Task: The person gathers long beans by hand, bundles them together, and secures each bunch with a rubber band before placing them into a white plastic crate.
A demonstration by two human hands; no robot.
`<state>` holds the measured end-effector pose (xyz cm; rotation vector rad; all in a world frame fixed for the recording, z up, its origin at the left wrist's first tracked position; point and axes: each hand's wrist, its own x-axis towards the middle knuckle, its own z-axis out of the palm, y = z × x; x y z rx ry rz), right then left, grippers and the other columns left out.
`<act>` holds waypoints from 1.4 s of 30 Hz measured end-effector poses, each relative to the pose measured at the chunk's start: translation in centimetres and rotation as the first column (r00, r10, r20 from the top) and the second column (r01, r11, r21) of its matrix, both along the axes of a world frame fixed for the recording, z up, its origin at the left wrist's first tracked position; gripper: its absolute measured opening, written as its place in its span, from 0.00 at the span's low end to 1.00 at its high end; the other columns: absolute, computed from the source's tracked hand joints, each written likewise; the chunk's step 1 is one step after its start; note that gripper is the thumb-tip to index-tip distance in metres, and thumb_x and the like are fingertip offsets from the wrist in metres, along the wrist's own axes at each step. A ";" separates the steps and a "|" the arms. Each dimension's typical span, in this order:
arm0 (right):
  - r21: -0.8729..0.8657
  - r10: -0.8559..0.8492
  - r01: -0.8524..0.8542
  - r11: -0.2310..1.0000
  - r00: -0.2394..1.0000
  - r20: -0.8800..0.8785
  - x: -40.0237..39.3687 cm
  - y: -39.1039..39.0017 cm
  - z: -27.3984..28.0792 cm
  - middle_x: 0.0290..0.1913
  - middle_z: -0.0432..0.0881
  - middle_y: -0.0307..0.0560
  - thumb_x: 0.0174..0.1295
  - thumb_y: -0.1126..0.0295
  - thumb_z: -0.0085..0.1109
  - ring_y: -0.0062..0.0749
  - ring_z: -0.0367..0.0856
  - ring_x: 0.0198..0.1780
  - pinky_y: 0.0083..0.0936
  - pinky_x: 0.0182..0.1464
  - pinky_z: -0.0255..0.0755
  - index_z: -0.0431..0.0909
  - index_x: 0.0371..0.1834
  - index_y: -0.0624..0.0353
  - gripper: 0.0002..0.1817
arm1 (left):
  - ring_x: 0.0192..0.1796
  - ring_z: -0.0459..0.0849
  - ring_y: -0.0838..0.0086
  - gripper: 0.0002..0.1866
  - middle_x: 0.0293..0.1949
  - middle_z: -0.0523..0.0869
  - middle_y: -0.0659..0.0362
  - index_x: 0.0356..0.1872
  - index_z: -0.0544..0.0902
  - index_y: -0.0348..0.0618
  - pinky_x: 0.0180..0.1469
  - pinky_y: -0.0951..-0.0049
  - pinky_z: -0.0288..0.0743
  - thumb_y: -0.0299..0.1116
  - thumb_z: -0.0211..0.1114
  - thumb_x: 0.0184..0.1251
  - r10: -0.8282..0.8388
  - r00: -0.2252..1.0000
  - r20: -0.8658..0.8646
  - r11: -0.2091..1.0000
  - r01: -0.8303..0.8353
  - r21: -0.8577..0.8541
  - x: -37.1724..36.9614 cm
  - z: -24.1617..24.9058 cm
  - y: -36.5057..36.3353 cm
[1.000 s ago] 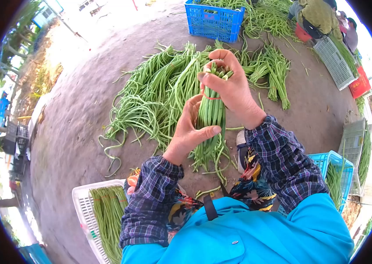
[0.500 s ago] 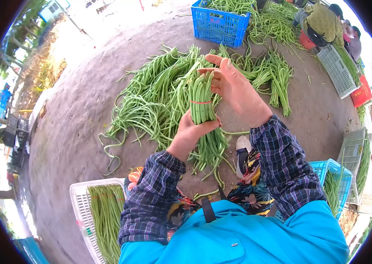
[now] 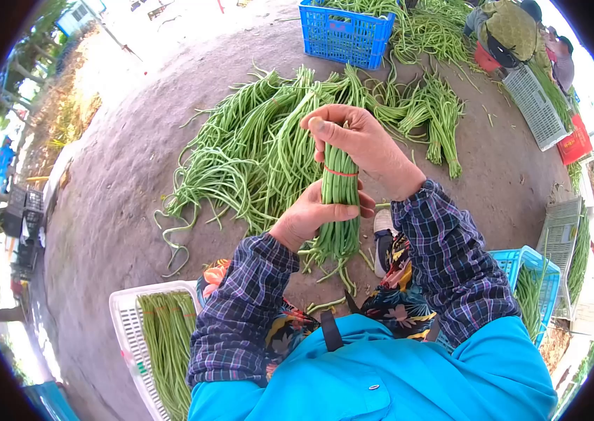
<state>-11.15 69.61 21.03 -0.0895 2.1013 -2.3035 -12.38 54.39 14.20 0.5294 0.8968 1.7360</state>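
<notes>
A bundle of long green beans (image 3: pixel 339 191) stands nearly upright between my hands, tied near its top by a red band (image 3: pixel 339 172). My left hand (image 3: pixel 318 213) is closed round the bundle below the band, thumb across the front. At the top end, my right hand (image 3: pixel 370 146) curls its fingers over the bean tips, which it partly hides. The bundle's lower part hangs down toward my feet. Just beyond my hands, a large heap of loose long beans (image 3: pixel 241 126) lies spread on the ground.
A white crate (image 3: pixel 126 319) of beans stands at my left, a light-blue crate (image 3: pixel 549 270) at my right. Farther off are a blue crate (image 3: pixel 346 36), tied bundles (image 3: pixel 442 133), a grey crate (image 3: pixel 535 102), a red box (image 3: pixel 576 145) and a crouching person (image 3: pixel 511 31).
My right hand has gone from spread fingers beside the bundle's top to curling over its tips. The bundle has shifted slightly right and down, with my left hand still round it.
</notes>
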 end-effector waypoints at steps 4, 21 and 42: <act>-0.173 -0.114 0.103 0.979 0.992 -0.056 0.3 0.2 -0.8 0.47 0.75 0.45 0.65 0.47 0.52 0.26 0.76 0.48 0.25 0.53 0.70 0.60 0.65 0.60 0.34 | 0.44 0.82 0.64 0.29 0.41 0.81 0.52 0.54 0.70 0.39 0.48 0.65 0.77 0.36 0.71 0.52 0.042 0.999 0.025 0.998 -0.043 0.048 -0.9 -0.5 -0.7; 0.207 -0.247 0.355 0.912 0.876 -0.415 2.4 1.4 0.3 0.34 0.74 0.33 0.60 0.73 0.61 0.15 0.72 0.37 0.15 0.41 0.69 0.76 0.49 0.60 0.14 | 0.37 0.81 0.73 0.20 0.34 0.82 0.59 0.47 0.75 0.39 0.42 0.72 0.75 0.23 0.69 0.50 0.301 0.924 -0.237 0.945 -0.322 -0.055 -1.9 0.2 -1.9; 0.648 -0.017 0.539 0.538 0.776 -0.630 4.1 1.1 -0.8 0.30 0.74 0.42 0.57 0.74 0.59 0.34 0.76 0.37 0.29 0.43 0.69 0.72 0.35 0.59 0.06 | 0.41 0.80 0.77 0.27 0.40 0.82 0.58 0.53 0.72 0.36 0.45 0.74 0.74 0.27 0.70 0.49 0.283 0.602 -0.746 0.854 -0.513 -0.090 -1.4 0.2 -2.5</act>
